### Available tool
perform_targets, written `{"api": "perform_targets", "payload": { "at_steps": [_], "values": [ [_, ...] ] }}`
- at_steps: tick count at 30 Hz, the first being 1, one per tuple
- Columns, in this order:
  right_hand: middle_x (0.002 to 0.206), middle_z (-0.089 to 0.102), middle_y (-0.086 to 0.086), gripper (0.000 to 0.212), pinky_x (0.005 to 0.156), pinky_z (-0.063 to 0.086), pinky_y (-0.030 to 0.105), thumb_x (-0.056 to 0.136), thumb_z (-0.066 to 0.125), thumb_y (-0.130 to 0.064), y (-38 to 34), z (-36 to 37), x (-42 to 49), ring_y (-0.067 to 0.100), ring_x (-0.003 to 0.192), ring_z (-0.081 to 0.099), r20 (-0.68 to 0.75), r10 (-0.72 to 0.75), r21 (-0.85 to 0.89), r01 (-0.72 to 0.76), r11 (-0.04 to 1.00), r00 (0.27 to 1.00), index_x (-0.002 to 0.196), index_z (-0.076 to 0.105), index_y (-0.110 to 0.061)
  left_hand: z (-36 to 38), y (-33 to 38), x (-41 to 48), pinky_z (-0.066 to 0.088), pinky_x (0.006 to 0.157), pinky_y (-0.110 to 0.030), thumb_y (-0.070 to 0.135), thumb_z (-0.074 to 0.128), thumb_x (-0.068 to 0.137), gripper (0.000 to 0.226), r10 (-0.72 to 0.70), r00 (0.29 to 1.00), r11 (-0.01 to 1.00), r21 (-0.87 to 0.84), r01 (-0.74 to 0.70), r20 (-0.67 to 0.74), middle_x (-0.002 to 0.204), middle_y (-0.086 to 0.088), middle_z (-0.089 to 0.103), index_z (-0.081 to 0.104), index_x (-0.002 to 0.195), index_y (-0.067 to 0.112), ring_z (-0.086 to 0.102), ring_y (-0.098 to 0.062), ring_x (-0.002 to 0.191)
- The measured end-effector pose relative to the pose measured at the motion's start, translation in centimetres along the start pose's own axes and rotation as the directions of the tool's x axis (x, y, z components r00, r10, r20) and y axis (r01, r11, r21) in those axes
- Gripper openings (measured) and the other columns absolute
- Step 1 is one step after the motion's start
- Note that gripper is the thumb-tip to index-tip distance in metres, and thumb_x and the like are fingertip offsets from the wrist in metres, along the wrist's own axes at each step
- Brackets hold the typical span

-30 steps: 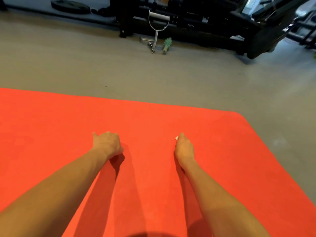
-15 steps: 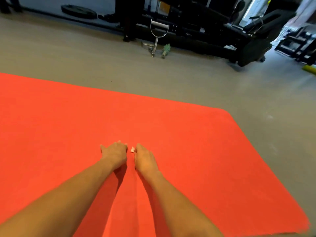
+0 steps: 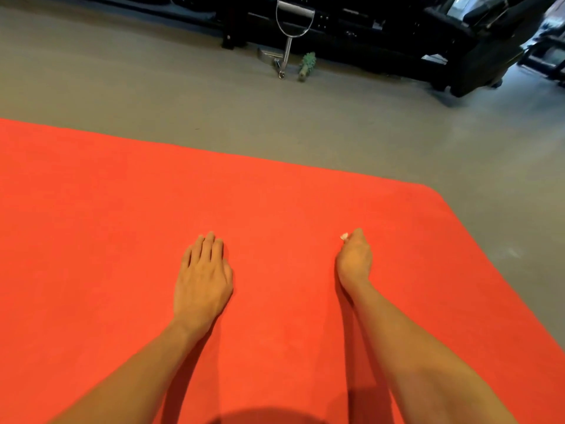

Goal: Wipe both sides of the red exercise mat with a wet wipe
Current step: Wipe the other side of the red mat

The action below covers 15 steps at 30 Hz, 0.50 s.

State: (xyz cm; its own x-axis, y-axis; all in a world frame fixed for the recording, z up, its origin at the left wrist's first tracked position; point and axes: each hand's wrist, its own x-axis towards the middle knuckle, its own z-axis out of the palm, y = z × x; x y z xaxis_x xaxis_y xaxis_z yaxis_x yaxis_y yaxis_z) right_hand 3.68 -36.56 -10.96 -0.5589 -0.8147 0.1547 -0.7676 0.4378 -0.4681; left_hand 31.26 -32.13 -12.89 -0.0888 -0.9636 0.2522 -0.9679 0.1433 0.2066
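Grip, right hand [image 3: 354,260]: fingers were curled under and clamped on a small crumpled white wet wipe [image 3: 344,236]. Only a scrap of the wet wipe showed, at the far tip of the fist; the rest was hidden inside the fingers. The fist appeared to press down onto the mat surface.

Grip, left hand [image 3: 203,280]: apart. The palm lay flat and faced down, fingers straight and close together, resting on the mat and holding nothing.

Task item: a large flat red exercise mat with a rounded corner [image 3: 275,194] lay spread on the smooth grey floor [image 3: 153,96]. It filled the lower part of the view. Its far edge ran across from the left, its rounded far-right corner was in sight, and its right edge slanted toward the lower right. Both hands sat well inside those edges and well apart from each other. Bare forearms reached in from the bottom of the view, and a dark shadow lay on the mat at bottom centre. Which face of the mat was up could not be told.

Surroundings: a chrome stirrup-shaped cable handle with a grey cross bar [image 3: 293,22] stood beyond the mat, its lower end on the floor. Just beside it, to the right, lay a small green knobbly object [image 3: 307,66], kind not discernible. Black gym machine frames [image 3: 458,41] lined the far side of the floor.
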Motion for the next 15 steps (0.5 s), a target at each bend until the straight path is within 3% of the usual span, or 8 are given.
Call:
{"api": "perform_targets", "payload": {
  "at_steps": [2,4,5,7,9,10,12,15],
  "values": [
    [0.101,0.061,0.024,0.014,0.073,0.038,0.044,0.097,0.039,-0.008,-2.2,1.1,-1.2,0.040,0.096,0.058,0.017,-0.049,0.026,0.048,0.998,0.999,0.102,0.050,0.001,0.4,0.0,0.1,0.030,0.108,-0.044,0.024,0.032,0.087,0.053,-0.023,1.000,1.000,0.000,0.023,0.005,0.137,-0.018,0.052,0.055,0.129,0.000,0.048,-0.031,0.129],
    [0.104,0.062,0.021,0.017,0.075,0.038,0.042,0.098,0.040,-0.013,-5.9,2.4,-4.5,0.038,0.098,0.058,0.146,-0.190,0.063,0.183,0.981,0.971,0.106,0.050,-0.002,0.4,-0.1,0.3,0.026,0.110,-0.043,0.026,0.028,0.088,0.057,-0.036,0.998,0.999,0.006,0.036,0.045,0.141,-0.016,0.049,0.052,0.133,0.000,0.046,-0.029,0.132],
    [0.104,0.063,0.019,0.018,0.076,0.039,0.041,0.099,0.040,-0.016,-7.8,2.9,-6.8,0.036,0.098,0.058,0.227,-0.286,0.105,0.268,0.958,0.931,0.106,0.051,-0.003,0.5,-0.1,0.2,0.027,0.111,-0.043,0.027,0.027,0.089,0.058,-0.041,0.998,0.999,0.007,0.041,0.055,0.142,-0.016,0.048,0.051,0.134,0.000,0.045,-0.029,0.133],
    [0.102,0.062,0.017,0.020,0.077,0.039,0.040,0.099,0.040,-0.018,-10.7,3.5,-11.3,0.034,0.094,0.058,0.341,-0.524,0.183,0.491,0.852,0.781,0.103,0.053,-0.005,0.5,-0.1,-0.1,0.029,0.112,-0.045,0.029,0.023,0.092,0.059,-0.040,0.996,0.999,0.011,0.039,0.084,0.144,-0.015,0.046,0.050,0.135,0.000,0.043,-0.028,0.134],
    [0.093,0.062,0.015,0.016,0.072,0.038,0.042,0.097,0.043,-0.017,-11.1,3.2,-13.1,0.033,0.085,0.058,0.357,-0.684,0.197,0.664,0.721,0.636,0.095,0.055,-0.007,0.4,-0.3,-0.2,0.028,0.113,-0.045,0.031,0.019,0.093,0.061,-0.032,0.995,0.999,0.019,0.030,0.091,0.146,-0.014,0.044,0.048,0.137,0.001,0.041,-0.028,0.136],
    [0.086,0.062,0.013,0.011,0.066,0.039,0.040,0.095,0.047,-0.014,-10.2,2.9,-12.2,0.033,0.078,0.058,0.314,-0.727,0.185,0.712,0.677,0.610,0.090,0.055,-0.008,0.4,-0.2,-0.2,0.026,0.114,-0.044,0.032,0.017,0.093,0.061,-0.039,0.995,0.999,0.025,0.037,0.096,0.147,-0.013,0.041,0.046,0.139,0.002,0.038,-0.026,0.137],
    [0.073,0.063,0.011,0.003,0.056,0.043,0.035,0.086,0.058,-0.010,-7.1,2.4,-8.4,0.031,0.065,0.060,0.152,-0.726,0.076,0.725,0.685,0.670,0.083,0.057,-0.010,0.3,-0.1,-0.3,0.022,0.116,-0.041,0.032,0.016,0.093,0.062,-0.053,0.993,0.998,0.035,0.050,0.108,0.150,-0.010,0.038,0.042,0.142,0.005,0.034,-0.023,0.140],
    [0.080,0.065,0.019,0.005,0.059,0.045,0.039,0.089,0.052,-0.008,-1.9,0.7,-2.2,0.036,0.072,0.062,0.084,-0.417,-0.023,0.420,0.907,0.905,0.087,0.056,-0.007,0.3,0.1,-0.4,0.024,0.115,-0.042,0.031,0.017,0.093,0.061,-0.066,0.992,0.997,0.047,0.061,0.111,0.150,-0.009,0.038,0.043,0.142,0.005,0.035,-0.023,0.139]
  ]
}}
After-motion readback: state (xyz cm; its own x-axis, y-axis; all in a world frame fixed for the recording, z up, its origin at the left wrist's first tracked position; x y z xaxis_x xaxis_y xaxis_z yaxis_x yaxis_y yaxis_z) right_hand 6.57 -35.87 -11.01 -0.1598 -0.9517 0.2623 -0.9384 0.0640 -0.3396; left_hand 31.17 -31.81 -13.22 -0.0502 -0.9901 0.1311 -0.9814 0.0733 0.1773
